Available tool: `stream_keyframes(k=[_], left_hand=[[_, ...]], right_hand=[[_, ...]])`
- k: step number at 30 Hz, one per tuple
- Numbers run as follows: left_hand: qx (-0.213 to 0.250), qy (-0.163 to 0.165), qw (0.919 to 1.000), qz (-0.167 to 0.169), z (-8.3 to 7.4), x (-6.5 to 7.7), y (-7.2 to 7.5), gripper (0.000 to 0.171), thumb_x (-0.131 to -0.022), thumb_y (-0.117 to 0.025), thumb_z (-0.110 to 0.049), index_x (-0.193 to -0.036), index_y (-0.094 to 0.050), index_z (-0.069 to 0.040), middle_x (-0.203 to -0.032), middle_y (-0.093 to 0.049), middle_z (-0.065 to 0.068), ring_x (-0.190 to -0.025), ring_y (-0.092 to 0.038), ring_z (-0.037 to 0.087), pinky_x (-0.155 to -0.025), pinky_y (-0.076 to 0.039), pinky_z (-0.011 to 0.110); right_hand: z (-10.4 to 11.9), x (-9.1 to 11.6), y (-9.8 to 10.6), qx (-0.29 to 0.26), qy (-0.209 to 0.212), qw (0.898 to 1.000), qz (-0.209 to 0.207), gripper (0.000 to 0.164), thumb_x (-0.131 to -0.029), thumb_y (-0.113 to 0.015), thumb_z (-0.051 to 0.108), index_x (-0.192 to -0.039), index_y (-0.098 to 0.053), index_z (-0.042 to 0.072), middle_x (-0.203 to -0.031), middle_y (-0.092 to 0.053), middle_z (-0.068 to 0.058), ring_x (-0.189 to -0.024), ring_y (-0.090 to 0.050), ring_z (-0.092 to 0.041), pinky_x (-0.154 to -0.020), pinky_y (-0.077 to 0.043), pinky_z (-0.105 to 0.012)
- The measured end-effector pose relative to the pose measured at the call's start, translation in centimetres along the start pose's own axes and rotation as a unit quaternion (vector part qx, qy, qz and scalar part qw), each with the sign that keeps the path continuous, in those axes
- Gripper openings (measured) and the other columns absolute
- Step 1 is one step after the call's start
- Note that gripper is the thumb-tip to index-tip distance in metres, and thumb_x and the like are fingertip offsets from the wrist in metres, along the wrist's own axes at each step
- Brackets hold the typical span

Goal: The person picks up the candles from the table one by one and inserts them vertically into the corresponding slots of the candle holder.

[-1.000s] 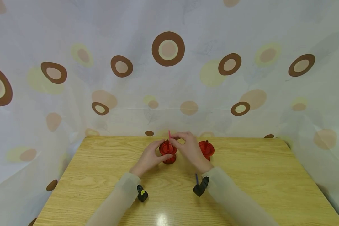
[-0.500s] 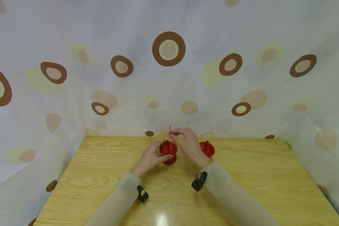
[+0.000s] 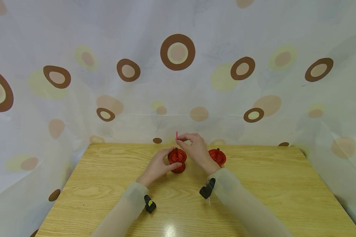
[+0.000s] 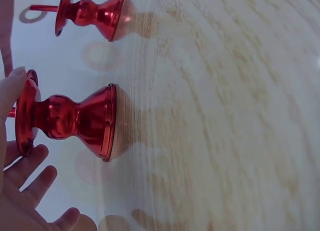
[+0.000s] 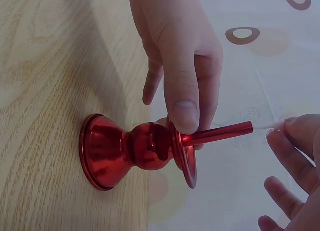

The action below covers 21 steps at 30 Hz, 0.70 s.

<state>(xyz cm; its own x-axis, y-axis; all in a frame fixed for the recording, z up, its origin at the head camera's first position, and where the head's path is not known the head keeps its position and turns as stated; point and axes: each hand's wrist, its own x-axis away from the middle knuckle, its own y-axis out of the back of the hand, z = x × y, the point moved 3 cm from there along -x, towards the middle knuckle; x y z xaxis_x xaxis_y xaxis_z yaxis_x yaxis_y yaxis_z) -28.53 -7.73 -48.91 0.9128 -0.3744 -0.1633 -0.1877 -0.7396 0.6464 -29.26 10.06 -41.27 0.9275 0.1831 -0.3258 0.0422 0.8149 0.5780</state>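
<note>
Head view: from my seat I see two bare hands meeting around a red candlestick (image 5: 151,145) on a wooden table (image 3: 112,171).
Left hand (image 3: 156,166): grasping; I see its thumb and fingers holding the candlestick's dish (image 5: 191,172) at the rim, the remaining fingers spread loosely below in the left wrist view.
Right hand (image 3: 195,149): grasping; thumb and forefinger pinch a thin stick (image 3: 177,135), the other fingers clear of it.
Stick: held above the left hand, pink over the fingertips, pale beneath them; its lower end meets or nearly meets the mouth of the candlestick's tube (image 5: 220,134), and I cannot tell whether it is inside.
Held candlestick: between the two hands, upright, its base (image 5: 102,152) resting on the table.
Second candlestick (image 4: 90,13): also red and upright, just beyond the right hand on its outer side, partly hidden behind it in my head view.
Wrist cameras: one black camera (image 3: 207,189) below the right hand, another (image 3: 150,204) below the left, each at a pale sleeve (image 3: 237,192).
Backdrop: patterned cloth (image 3: 207,98) with brown rings, behind both hands.
</note>
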Motion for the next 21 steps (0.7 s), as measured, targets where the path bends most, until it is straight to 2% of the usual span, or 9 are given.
stream_keyframes(k=[21], left_hand=[[-0.001, -0.011, 0.9999, 0.0, -0.08, -0.01, 0.09, 0.078, -0.093, -0.08, -0.041, -0.155, -0.049, -0.007, -0.151, -0.056, 0.012, -0.141, -0.05, 0.034, -0.116, -0.04, 0.053]], right_hand=[[-0.27, 0.12, -0.62, 0.018, 0.042, 0.999, 0.007, 0.016, -0.098, -0.074, 0.019, -0.106, -0.082, 0.007, -0.106, -0.079, -0.006, -0.111, -0.061, -0.032, -0.103, -0.045, -0.053]])
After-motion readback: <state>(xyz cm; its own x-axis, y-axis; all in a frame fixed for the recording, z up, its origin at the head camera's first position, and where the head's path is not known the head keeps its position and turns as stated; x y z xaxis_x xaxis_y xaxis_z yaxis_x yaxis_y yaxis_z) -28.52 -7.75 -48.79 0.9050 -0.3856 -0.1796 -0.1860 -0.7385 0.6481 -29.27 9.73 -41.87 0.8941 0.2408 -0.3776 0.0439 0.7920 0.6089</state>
